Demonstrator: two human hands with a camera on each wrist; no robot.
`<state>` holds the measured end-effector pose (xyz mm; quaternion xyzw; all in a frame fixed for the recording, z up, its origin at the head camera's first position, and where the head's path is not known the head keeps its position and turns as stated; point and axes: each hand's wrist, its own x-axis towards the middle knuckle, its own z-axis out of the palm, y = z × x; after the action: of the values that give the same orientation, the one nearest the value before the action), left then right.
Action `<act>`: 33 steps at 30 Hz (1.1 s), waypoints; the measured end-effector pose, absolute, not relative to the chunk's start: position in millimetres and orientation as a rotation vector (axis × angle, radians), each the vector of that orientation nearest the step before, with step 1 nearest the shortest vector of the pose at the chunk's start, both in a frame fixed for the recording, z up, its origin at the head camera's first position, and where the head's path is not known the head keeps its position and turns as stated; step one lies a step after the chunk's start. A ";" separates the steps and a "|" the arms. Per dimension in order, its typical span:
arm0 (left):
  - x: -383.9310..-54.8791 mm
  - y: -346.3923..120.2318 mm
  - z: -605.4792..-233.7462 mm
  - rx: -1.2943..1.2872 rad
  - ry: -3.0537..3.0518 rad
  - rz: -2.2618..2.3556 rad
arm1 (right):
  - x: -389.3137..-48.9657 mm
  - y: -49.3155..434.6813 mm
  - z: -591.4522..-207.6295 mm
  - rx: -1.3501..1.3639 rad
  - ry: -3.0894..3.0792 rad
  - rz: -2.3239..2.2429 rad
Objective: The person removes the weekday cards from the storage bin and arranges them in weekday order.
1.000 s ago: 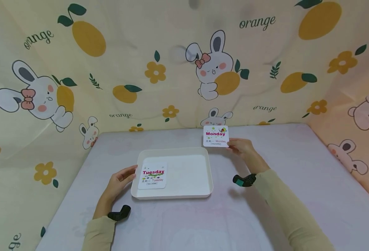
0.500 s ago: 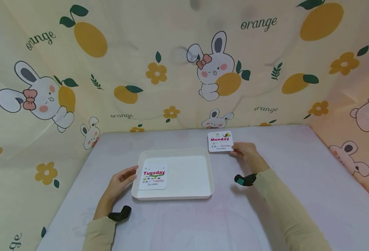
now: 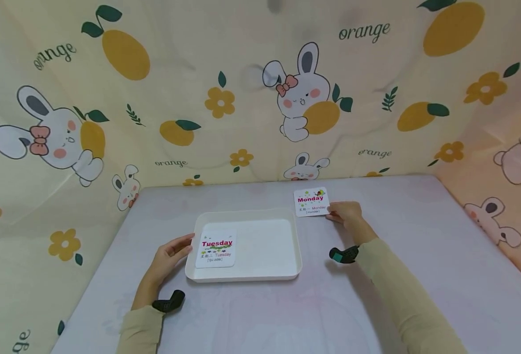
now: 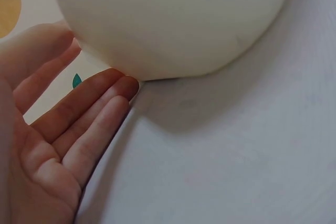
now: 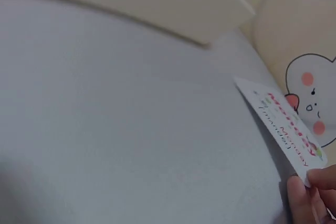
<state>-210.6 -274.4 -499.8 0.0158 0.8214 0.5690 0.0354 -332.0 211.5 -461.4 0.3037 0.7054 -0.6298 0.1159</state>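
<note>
White and shallow, the tray point(image 3: 266, 250) sits on the pale bench point(image 3: 260, 319), and we see the Tuesday card point(image 3: 216, 250) lying flat in its left part. Our left hand point(image 3: 166, 260) rests at the tray's left side with fingers extended and loose, the tips touching the outer wall; from the left wrist we see them meet the tray near a rounded corner.

Our right hand point(image 3: 348, 216) pinches the Monday card point(image 3: 311, 202) between thumb and fingers at its lower right corner. We find that card outside the tray, just beyond its far right corner, the printed face toward us. The right wrist view shows it tilted, with a shadow beside it; we cannot tell whether its edge touches the bench.

On each wrist we wear a black device point(image 3: 169, 301), near the cuff of a beige sleeve point(image 3: 406, 290). Behind the bench hangs a cream cloth point(image 3: 242, 44) printed with rabbits, yellow fruit and flowers.
</note>
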 end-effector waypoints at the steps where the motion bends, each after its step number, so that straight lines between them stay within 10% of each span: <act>1: -210.7 -274.6 -499.6 0.051 2.528 1.748 | -332.2 211.0 -461.5 0.884 2.084 -1.839; 33: -209.9 -274.5 -500.1 0.072 2.546 1.741 | -325.2 213.7 -462.3 0.837 2.309 -1.660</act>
<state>-209.9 -274.5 -500.1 0.0234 0.8249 0.5641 0.0281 -325.2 213.7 -462.3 0.2811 0.7758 -0.5579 0.0887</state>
